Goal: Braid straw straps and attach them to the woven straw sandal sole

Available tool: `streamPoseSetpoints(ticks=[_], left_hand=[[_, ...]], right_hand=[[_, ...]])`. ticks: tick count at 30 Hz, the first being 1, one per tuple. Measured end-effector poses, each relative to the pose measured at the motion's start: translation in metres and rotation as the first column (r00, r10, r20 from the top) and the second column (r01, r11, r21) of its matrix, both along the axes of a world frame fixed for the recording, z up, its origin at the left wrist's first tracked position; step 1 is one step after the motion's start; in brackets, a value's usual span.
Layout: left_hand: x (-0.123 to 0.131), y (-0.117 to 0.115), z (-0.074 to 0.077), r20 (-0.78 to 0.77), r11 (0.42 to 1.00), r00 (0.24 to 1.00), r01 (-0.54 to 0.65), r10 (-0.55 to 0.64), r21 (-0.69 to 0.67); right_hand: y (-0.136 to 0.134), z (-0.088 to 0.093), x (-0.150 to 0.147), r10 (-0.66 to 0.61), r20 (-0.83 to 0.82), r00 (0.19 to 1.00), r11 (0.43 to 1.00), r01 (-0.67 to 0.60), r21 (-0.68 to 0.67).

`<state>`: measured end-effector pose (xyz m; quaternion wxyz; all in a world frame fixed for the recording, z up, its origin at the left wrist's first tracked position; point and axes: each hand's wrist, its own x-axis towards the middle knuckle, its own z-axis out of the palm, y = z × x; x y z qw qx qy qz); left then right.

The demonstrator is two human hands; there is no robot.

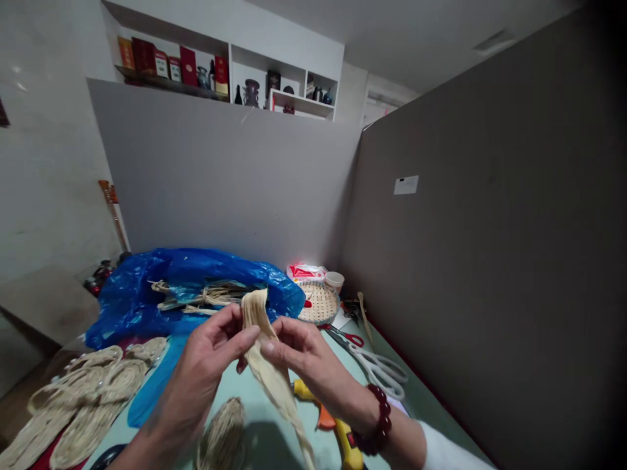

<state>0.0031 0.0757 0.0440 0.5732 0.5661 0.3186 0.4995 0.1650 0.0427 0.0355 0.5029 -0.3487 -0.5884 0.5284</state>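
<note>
A pale strip of dried husk (277, 385) is folded over at its top and hangs down toward the table. My left hand (208, 359) pinches the strip's left edge near the fold, thumb in front. On its other side, my right hand (308, 356) grips the same strip between thumb and fingers. Below the hands lies an oval woven straw piece (223, 431), partly cut off by the frame. Under my right forearm is a yellow glue gun (349, 444) with an orange trigger, partly hidden by the wrist and bracelet.
Woven straw sandals (93, 398) lie at left. Behind the hands, a blue plastic bag (196, 261) holds straw bundles (210, 297). A round woven basket (326, 303), paper cup (334, 279), red-handled scissors (353, 338) and white-handled scissors (382, 372) lie right. Grey partitions (235, 176) enclose the table.
</note>
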Motion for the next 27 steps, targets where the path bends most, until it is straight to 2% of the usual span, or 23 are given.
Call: streamPoseSetpoints(ticks=[3,6,9,12,16,18,21,24,27], left_hand=[[0.009,-0.026,0.001,0.12,0.982,0.992,0.055,-0.034,-0.181],[0.014,-0.046,-0.005,0.11,0.969,0.994,0.05,-0.024,-0.242],[0.014,-0.06,-0.016,-0.065,0.992,0.996,0.048,-0.056,-0.12],[0.013,-0.072,-0.024,-0.259,0.992,0.958,0.127,-0.121,0.005],[0.017,-0.082,-0.036,-0.368,0.995,0.925,0.103,-0.096,-0.001],[0.018,-0.084,-0.045,-0.367,0.993,0.924,0.085,-0.108,-0.078],[0.018,-0.088,-0.057,-0.328,0.961,0.922,0.125,-0.204,-0.246],[0.02,-0.1,-0.064,-0.246,0.897,0.922,0.183,-0.299,-0.401],[0.023,-0.123,-0.071,-0.15,0.811,0.931,0.2,-0.331,-0.55]], right_hand=[[-0.031,-0.012,0.001,-0.081,-0.067,0.994,0.996,0.079,-0.032],[-0.055,-0.019,0.006,-0.078,-0.078,0.994,0.996,0.074,-0.051],[-0.069,-0.019,0.014,-0.138,-0.057,0.989,0.99,0.136,-0.041],[-0.074,-0.02,0.021,-0.169,-0.125,0.978,0.985,0.165,-0.042],[-0.076,-0.031,0.024,-0.223,-0.195,0.955,0.974,0.209,-0.089],[-0.078,-0.038,0.025,-0.261,-0.176,0.949,0.964,0.249,-0.09],[-0.082,-0.045,0.025,-0.311,-0.143,0.94,0.95,0.304,-0.066],[-0.089,-0.049,0.028,-0.346,-0.13,0.929,0.938,0.34,-0.073],[-0.102,-0.052,0.033,-0.359,-0.068,0.931,0.932,0.355,-0.069]])
